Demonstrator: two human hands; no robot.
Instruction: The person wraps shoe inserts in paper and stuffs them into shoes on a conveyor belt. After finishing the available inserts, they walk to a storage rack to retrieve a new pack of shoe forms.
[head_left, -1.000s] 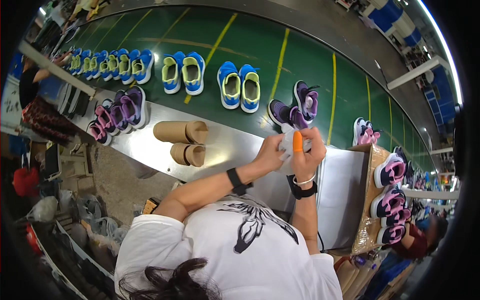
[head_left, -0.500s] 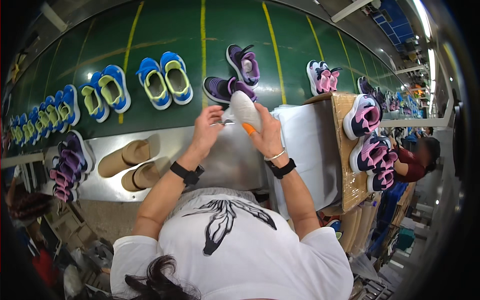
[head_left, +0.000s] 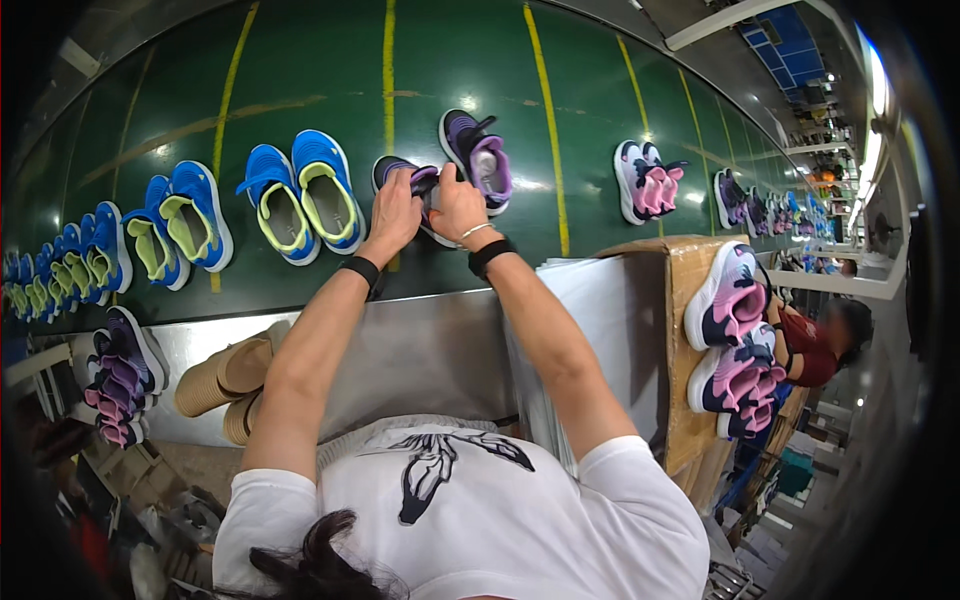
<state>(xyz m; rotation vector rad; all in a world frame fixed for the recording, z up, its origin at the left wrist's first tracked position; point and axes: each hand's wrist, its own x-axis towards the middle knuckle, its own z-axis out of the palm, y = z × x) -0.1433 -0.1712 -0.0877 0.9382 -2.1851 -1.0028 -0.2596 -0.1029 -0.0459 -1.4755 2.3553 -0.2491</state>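
Note:
A black and purple shoe (head_left: 392, 167) lies on the green belt, partly hidden under both of my hands. My left hand (head_left: 397, 212) is closed over its left side, fingers bent onto the upper. Beside it my right hand (head_left: 461, 208) is curled at the shoe's opening; whatever its fingers hold is hidden. Its mate, another purple shoe (head_left: 487, 165), stands just to the right with pale stuffing inside. The white wad seen before does not show clearly now.
Blue shoes with lime linings (head_left: 328, 195) line the green belt (head_left: 450, 50) on the left. Pink and navy shoes (head_left: 730, 300) sit along a cardboard box (head_left: 668, 350), by stacked white paper (head_left: 570, 310). Tan insole-like pieces (head_left: 215, 378) lie on the metal ledge (head_left: 420, 345).
Both hands have moved forward and left from the white wad to the left purple shoe. The wad has gone from plain view. The near ledge and the belt appear lower in view.

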